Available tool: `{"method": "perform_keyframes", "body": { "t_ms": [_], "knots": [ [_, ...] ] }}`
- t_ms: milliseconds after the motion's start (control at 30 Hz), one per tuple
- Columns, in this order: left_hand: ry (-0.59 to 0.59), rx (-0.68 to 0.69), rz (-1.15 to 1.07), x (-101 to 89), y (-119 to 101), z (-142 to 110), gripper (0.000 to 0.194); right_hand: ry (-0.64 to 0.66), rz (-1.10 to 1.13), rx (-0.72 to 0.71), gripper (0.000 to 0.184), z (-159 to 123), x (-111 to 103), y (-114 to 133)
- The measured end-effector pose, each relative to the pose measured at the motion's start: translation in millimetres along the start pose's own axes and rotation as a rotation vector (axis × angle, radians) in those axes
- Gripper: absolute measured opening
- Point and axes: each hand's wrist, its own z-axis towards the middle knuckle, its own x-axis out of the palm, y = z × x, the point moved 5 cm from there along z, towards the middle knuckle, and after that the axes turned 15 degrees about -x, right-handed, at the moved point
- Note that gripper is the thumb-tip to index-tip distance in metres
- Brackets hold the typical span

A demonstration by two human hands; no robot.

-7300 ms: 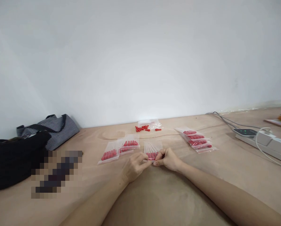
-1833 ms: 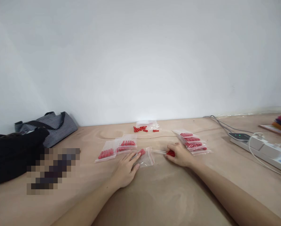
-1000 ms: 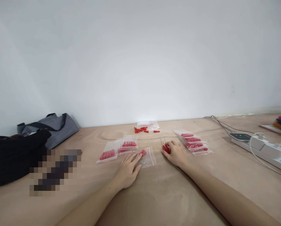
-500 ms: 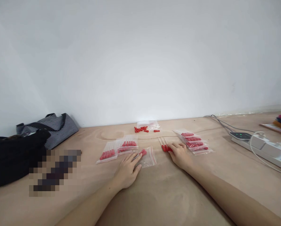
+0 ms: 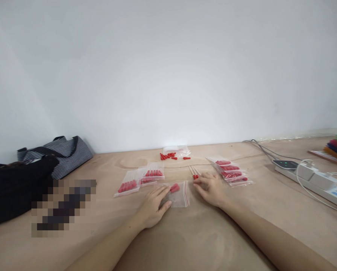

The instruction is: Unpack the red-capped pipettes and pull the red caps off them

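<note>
My left hand [image 5: 154,203] lies flat on the wooden table [image 5: 185,233], fingers spread, resting on the left side of a small clear zip bag [image 5: 179,195] with a red strip and a few red-tipped pieces inside. My right hand [image 5: 212,188] rests just right of that bag, fingers stretched toward a few thin clear sticks with red ends [image 5: 195,174] lying on the table. Its fingertips touch or nearly touch them. Neither hand grips anything.
Filled bags of red pieces lie at left [image 5: 140,178] and in a stack at right [image 5: 232,171]. Loose red caps [image 5: 171,155] sit near the wall. A striped bag [image 5: 61,152] and black cloth [image 5: 13,188] are far left; a power strip with cables [image 5: 312,177] is right.
My right hand drew several red-ended sticks out of the bag, set them on the table to the right, and opened. The left hand stayed on the bag.
</note>
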Motion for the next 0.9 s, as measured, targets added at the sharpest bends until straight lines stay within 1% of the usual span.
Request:
{"method": "perform_keyframes", "body": {
  "t_ms": [100, 167, 333, 500, 600, 767, 833, 900],
  "knots": [
    [-0.004, 0.034, -0.018, 0.1, -2, 0, 0.044, 0.11, 0.065, -0.085, 0.017, 2, 8, 20],
    [-0.002, 0.044, -0.022, 0.2, -4, 0, 0.042, 0.156, 0.066, -0.105, 0.019, 4, 13, 28],
    [0.025, 0.036, -0.023, -2.1, -7, 0, 0.038, 0.195, 0.031, -0.111, 0.016, 7, 18, 33],
    [0.043, 0.057, -0.061, -5.7, -10, 0, 0.034, 0.219, -0.051, -0.162, 0.017, 7, 20, 39],
    [0.049, 0.052, -0.071, -5.4, -9, 0, 0.034, 0.25, -0.056, -0.145, 0.018, 8, 22, 39],
    [0.086, 0.052, -0.051, -2.8, -9, -1, 0.036, 0.237, 0.109, -0.035, 0.029, 10, 22, 32],
    [0.099, 0.047, -0.033, -2.8, -10, -1, 0.038, 0.239, 0.14, -0.026, 0.028, 10, 22, 32],
    [0.109, 0.048, -0.018, -3.1, -12, -2, 0.04, 0.255, 0.123, -0.045, 0.023, 10, 24, 34]
  ]
}}
